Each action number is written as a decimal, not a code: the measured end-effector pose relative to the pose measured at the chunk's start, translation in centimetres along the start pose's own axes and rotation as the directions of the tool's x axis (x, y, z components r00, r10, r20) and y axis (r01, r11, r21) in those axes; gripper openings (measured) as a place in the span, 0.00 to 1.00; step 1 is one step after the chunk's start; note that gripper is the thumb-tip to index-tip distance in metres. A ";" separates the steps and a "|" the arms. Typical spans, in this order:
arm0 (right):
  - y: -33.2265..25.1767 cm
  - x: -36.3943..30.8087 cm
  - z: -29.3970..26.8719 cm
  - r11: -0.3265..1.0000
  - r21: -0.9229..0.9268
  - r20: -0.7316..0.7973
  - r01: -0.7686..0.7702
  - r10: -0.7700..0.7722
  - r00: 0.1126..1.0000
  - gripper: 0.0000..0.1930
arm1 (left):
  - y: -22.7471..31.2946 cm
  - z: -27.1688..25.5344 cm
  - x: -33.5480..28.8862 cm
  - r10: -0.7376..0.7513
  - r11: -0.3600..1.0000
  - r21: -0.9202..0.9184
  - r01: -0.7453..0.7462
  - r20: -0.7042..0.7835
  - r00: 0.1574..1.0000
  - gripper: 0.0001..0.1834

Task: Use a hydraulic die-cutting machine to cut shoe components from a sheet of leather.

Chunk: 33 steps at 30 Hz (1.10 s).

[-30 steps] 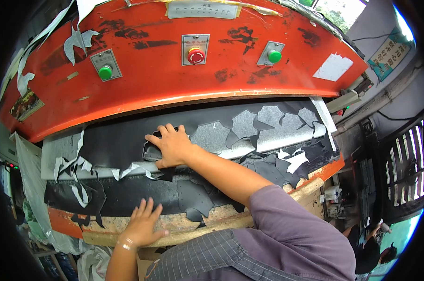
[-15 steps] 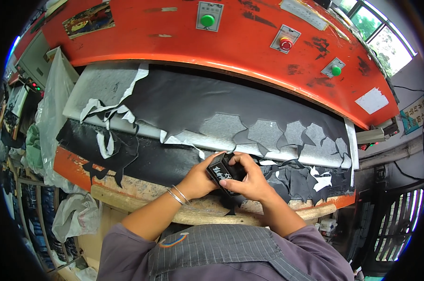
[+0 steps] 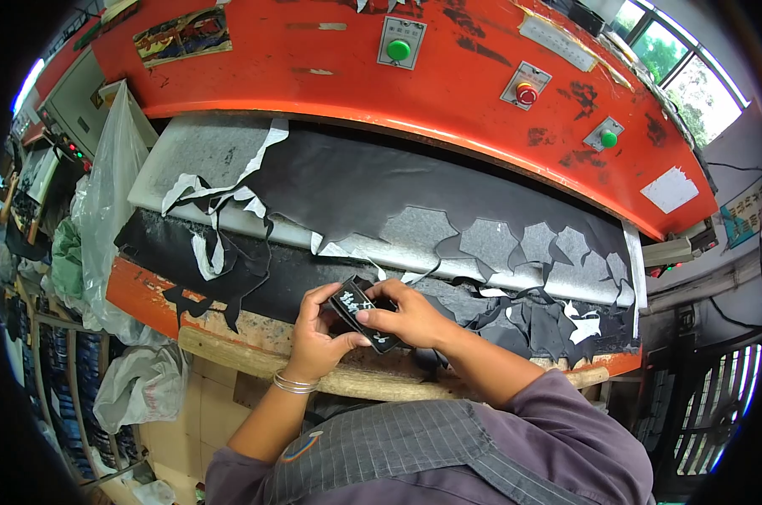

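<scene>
Between both hands, above the near edge of the work surface, is a small black box-shaped cutting die (image 3: 353,301) with white markings on its side. My left hand (image 3: 318,341) grips its left side, thumb below and fingers at the top. My right hand (image 3: 408,318) is closed on its right side, with the thumb across the marked face. Beyond the hands a black leather sheet (image 3: 347,172) lies on a pale grey board (image 3: 175,164). Angular notches run along the sheet's near edge, showing the grey board.
An orange press beam (image 3: 314,80) with green and red buttons (image 3: 526,93) spans the far side. Black leather scraps (image 3: 537,324) are heaped right of my hands; more scraps (image 3: 229,269) lie left. A wooden rail (image 3: 238,355) edges the front. Plastic bags (image 3: 116,210) hang at left.
Both hands have shifted left with the die, and it is turned so its marked side shows more. The view has swung slightly; the leather sheet looks unchanged.
</scene>
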State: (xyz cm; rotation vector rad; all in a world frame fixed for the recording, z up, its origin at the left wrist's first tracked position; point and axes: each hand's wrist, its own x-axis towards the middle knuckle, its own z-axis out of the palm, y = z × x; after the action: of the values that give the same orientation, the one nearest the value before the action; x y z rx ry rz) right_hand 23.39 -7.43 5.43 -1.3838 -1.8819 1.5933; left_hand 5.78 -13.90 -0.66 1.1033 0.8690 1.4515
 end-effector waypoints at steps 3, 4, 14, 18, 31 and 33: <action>-0.2 0.6 0.0 0.996 0.089 0.124 -0.030 0.019 0.992 0.33 | -0.1 -0.3 -0.3 0.079 0.993 0.089 -0.073 -0.067 0.995 0.47; -0.3 0.7 0.1 0.977 0.181 0.240 -0.113 0.068 0.968 0.33 | -0.3 -0.6 -0.6 0.041 0.992 0.121 -0.034 -0.057 0.998 0.46; 0.3 2.0 0.6 0.979 0.175 0.241 -0.102 0.058 0.969 0.34 | 1.7 -0.1 -0.9 0.316 0.757 0.632 -0.163 -0.136 0.939 0.22; -0.9 2.8 0.2 0.990 0.139 0.125 0.010 -0.028 0.992 0.36 | 2.1 0.4 -1.4 0.243 0.774 0.629 -0.077 -0.182 0.953 0.11; -3.0 15.4 -7.8 0.433 -0.894 0.008 0.118 -0.248 0.969 0.47 | 5.1 -3.6 8.2 -0.084 0.564 0.825 0.034 0.017 0.996 0.30; -1.7 15.0 -8.6 0.607 -0.731 -0.022 0.313 -0.480 0.877 0.50 | 2.9 -5.0 10.5 0.083 0.464 0.885 -0.032 -0.007 0.997 0.31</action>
State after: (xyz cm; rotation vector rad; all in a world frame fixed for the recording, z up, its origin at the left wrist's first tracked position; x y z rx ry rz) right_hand 21.69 9.86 4.79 -1.1615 -2.5552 0.4477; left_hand 0.12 -3.81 2.36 1.8798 1.7554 1.0181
